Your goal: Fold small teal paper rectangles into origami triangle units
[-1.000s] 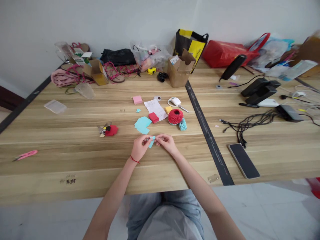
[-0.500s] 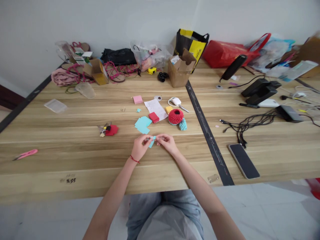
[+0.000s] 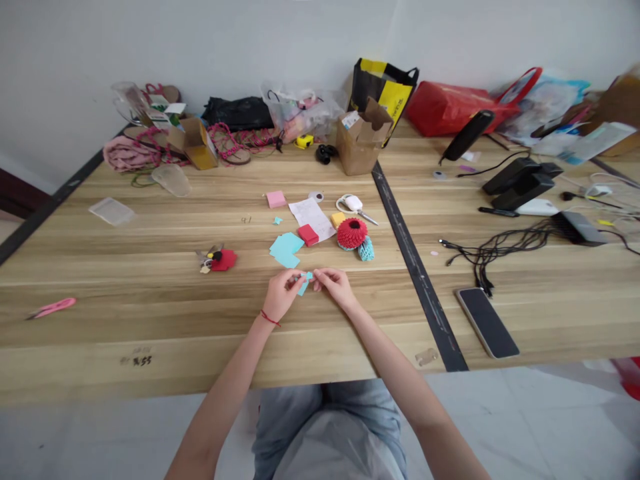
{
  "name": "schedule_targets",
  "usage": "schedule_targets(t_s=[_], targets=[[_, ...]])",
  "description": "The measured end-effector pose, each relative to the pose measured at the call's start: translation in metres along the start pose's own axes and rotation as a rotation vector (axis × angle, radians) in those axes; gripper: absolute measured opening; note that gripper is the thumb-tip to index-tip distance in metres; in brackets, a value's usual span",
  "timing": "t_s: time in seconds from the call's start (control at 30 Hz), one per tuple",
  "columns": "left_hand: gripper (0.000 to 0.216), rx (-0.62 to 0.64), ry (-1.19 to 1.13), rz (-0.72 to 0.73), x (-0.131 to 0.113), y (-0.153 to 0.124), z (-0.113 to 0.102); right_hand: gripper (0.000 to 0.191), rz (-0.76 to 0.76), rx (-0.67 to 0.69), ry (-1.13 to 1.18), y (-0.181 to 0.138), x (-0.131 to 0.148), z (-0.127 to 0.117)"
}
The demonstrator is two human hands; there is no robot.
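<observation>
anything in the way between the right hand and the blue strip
Nothing visible: the right hand is right up at the blue strip, which the left hand holds. The blue sheets lie beyond the left hand, not between.

The strip (image 3: 303, 288) is between your left hand (image 3: 281, 295) and right hand (image 3: 335, 287). Just beyond lie the sheets (image 3: 285, 250), with the note (image 3: 309, 215) behind them to the right. On the table (image 3: 200, 333), the cutter (image 3: 56, 307) lies far to your left, the phone (image 3: 488, 323) to your right.
</observation>
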State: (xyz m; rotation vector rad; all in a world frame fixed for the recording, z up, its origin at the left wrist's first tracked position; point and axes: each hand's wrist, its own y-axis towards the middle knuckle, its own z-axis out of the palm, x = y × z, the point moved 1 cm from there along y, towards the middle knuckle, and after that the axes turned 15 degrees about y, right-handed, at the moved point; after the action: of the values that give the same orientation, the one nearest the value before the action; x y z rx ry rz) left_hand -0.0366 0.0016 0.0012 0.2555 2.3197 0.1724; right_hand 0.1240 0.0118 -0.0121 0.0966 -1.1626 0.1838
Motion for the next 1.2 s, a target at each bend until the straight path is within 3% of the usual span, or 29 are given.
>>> schedule_targets(t_s=[0.17, 0.4, 0.6, 0.9, 1.2], targets=[[0.018, 0.000, -0.011, -0.019, 0.002, 0.000, 0.001, 0.032, -0.045, -0.029, -0.054, -0.001, -0.007, -0.001], [0.024, 0.073, -0.302, -0.131, 0.006, 0.002, 0.006, 0.026, -0.200, -0.047, -0.260, -0.007, -0.005, 0.001], [0.023, 0.073, -0.340, -0.161, 0.005, 0.004, 0.005, 0.021, -0.269, -0.036, -0.356, -0.009, -0.002, 0.002], [0.025, 0.087, -0.409, -0.203, 0.003, 0.002, 0.007, 0.018, -0.491, 0.136, -0.700, -0.014, -0.006, 0.000], [0.020, 0.141, -0.464, -0.228, -0.005, 0.004, 0.002, 0.019, -0.512, 0.208, -0.935, -0.017, -0.005, 0.001]])
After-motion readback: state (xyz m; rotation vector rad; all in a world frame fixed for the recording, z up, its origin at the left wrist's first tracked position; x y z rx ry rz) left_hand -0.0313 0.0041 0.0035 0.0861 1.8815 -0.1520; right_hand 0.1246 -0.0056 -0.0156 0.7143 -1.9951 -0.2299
